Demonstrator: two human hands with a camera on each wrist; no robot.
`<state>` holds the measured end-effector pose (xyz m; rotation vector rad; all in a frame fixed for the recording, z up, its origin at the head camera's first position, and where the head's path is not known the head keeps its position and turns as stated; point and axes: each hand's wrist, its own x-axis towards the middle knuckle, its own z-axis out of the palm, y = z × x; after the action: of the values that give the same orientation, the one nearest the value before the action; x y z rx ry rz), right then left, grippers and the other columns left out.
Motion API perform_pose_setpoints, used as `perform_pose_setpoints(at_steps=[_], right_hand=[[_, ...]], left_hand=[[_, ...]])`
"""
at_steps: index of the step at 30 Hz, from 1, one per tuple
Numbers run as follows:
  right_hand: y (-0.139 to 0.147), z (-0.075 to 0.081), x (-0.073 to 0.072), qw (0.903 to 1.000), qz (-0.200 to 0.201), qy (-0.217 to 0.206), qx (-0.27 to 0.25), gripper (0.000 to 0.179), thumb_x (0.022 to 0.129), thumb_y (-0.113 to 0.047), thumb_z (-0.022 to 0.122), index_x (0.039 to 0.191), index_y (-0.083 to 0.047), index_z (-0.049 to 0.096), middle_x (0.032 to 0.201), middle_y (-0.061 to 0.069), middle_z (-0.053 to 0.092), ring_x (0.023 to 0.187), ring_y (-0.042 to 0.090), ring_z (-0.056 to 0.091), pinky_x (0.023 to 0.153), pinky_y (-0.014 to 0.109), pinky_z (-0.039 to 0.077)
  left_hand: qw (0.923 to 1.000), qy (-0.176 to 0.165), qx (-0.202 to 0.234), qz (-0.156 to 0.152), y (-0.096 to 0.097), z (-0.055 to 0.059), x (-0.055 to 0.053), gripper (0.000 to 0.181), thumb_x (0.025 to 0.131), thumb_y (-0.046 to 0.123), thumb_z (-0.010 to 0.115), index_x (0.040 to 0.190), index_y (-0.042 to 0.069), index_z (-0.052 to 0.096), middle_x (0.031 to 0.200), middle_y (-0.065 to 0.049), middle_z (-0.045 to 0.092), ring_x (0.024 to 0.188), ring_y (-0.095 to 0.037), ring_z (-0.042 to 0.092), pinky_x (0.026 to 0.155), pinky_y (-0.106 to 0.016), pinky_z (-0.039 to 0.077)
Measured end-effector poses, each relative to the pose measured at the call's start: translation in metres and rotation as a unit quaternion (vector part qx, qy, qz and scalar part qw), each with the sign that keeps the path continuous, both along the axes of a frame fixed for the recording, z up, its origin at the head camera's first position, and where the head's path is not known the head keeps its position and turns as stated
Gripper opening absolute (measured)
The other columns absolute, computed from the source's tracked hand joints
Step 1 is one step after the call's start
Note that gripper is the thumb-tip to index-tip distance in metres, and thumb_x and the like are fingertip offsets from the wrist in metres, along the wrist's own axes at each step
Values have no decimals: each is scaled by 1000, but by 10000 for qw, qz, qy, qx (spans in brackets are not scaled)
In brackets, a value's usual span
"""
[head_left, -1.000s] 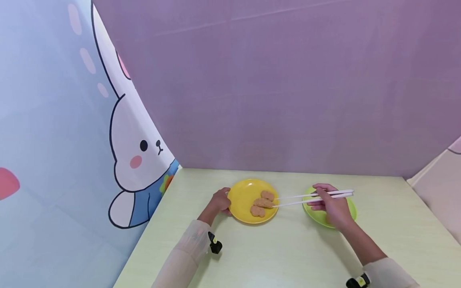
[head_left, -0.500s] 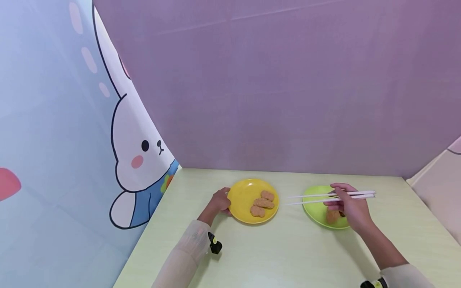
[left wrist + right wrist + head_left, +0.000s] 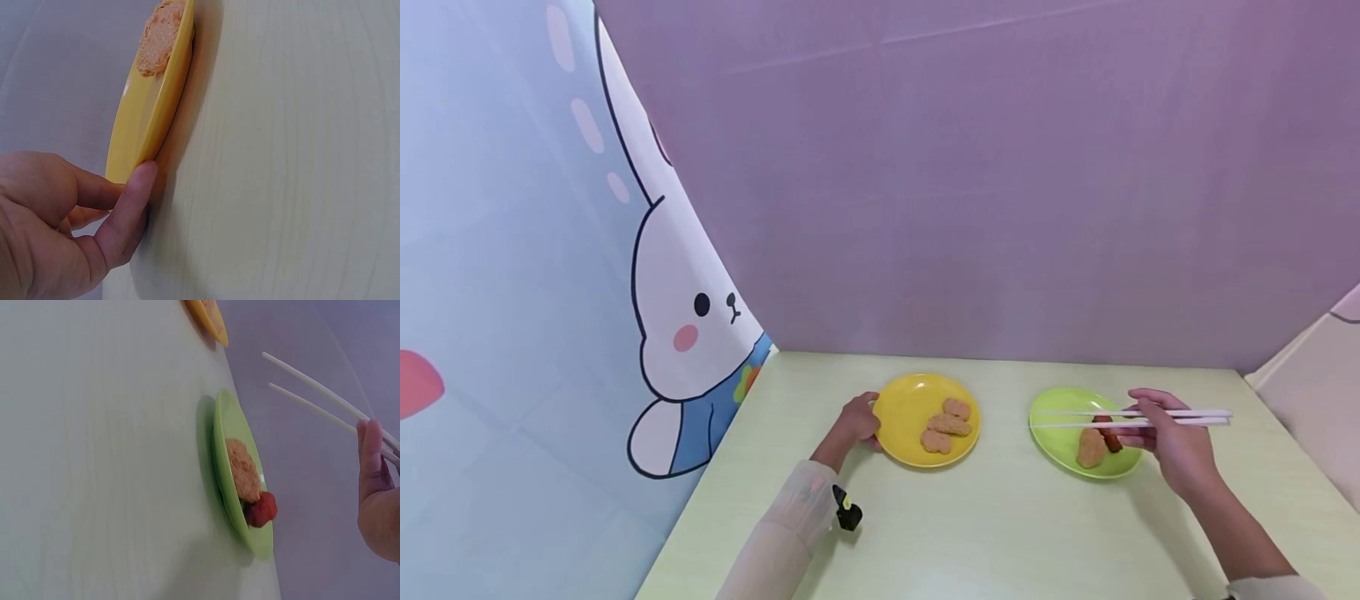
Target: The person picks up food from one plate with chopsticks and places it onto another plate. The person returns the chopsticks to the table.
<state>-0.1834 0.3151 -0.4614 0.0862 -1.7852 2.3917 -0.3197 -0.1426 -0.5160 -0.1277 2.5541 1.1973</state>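
Note:
My left hand (image 3: pixel 857 421) pinches the left rim of a yellow plate (image 3: pixel 898 421), thumb and fingers on its edge in the left wrist view. Three breaded nugget-like pieces (image 3: pixel 949 424) lie on that plate's right side. In my right hand (image 3: pixel 1177 450) is a pair of white chopsticks (image 3: pixel 1195 418), pointing left over a green plate (image 3: pixel 1060 440). Their tips are spread slightly apart with nothing between them, as the right wrist view (image 3: pixel 312 384) makes plain. A breaded nugget (image 3: pixel 1091 448) and a dark red glazed piece (image 3: pixel 1109 437) sit on the green plate.
Both plates stand on a pale wood-grain table (image 3: pixel 970 533). Behind it rises a purple cloth wall (image 3: pixel 970 183). At the left is a light blue panel with a cartoon rabbit (image 3: pixel 685 308); a pale panel (image 3: pixel 1315 400) borders the right side.
My right hand has drawn the chopsticks rightward, from the pieces on the yellow plate to above the green plate, uncovering the food there. The left hand and yellow plate stay put.

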Motion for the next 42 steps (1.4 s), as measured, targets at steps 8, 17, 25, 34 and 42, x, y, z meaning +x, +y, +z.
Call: perform_pose_setpoints(at_steps=[8,17,25,34,42], right_hand=[[21,-5,9,9986,70,188,-485,29,106,-6,46,109,-15,74,89,4,75,71,21,78,62,29,65],[39,-11,21,9968,-57,282,-748,32,106,-2,44,107,-10,75,86,7,74,69,24,77,61,31,65],[54,-12,27,9970,-355,203,-661,30,105,-3,47,104,-11,76,83,6,73,66,24,77,59,31,65],[61,-15,30,9969,-591,94,-506,31,105,-4,47,101,-13,77,81,5,73,65,22,76,59,29,65],[59,-18,32,9954,-761,-133,-570,30,105,-5,49,98,-12,77,78,6,72,62,23,76,58,30,65]], left_hand=[[10000,13,18,65,0,-2,-2,80,80,-14,58,154,12,42,137,-24,54,54,-17,67,50,-28,62],[9999,-56,47,70,1,-2,0,78,83,-13,57,154,13,41,115,-21,62,55,-17,67,51,-28,62],[9999,-63,87,42,1,1,0,78,83,-13,58,154,13,42,123,-24,60,56,-17,67,51,-28,62],[10000,-55,57,28,1,1,0,78,82,-14,59,154,12,41,113,-22,63,56,-18,68,51,-28,62],[10000,32,67,-7,2,1,0,79,81,-14,58,154,11,42,121,-25,62,55,-17,67,50,-28,62]])
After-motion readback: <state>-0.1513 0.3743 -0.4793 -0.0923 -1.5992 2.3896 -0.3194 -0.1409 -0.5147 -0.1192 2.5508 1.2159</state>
